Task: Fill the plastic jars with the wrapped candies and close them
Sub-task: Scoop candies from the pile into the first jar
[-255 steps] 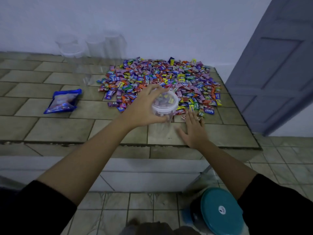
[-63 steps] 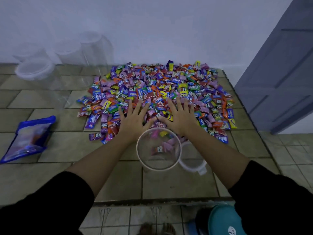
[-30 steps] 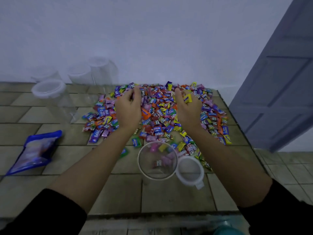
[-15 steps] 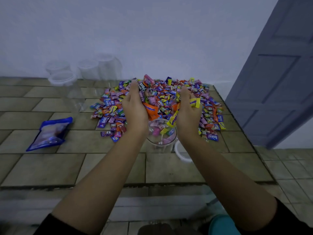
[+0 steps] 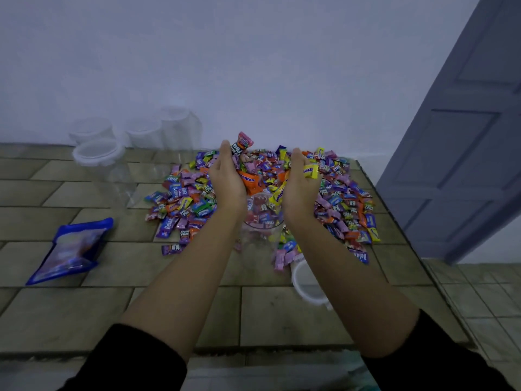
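My left hand [image 5: 229,179] and my right hand [image 5: 299,190] stand palm to palm with fingers nearly straight. Between them they carry a heap of wrapped candies [image 5: 255,176], orange, pink and yellow. The heap hangs just above the mouth of an open clear plastic jar [image 5: 260,225], which stands on the tiled counter with some candies inside. My wrists hide part of the jar's rim. The jar's white lid [image 5: 306,286] lies on the counter to its right, partly under my right forearm. The big candy pile [image 5: 342,201] spreads behind and beside the jar.
Several empty lidded clear jars [image 5: 98,155] stand at the back left by the wall. A blue candy bag [image 5: 70,251] lies flat on the left. The tiled counter [image 5: 282,314] ends at its front edge near me, and a grey door [image 5: 465,153] stands to the right.
My hands scooped candies from the pile, lifted them and drew back over the open jar. In the last half second they have barely moved.
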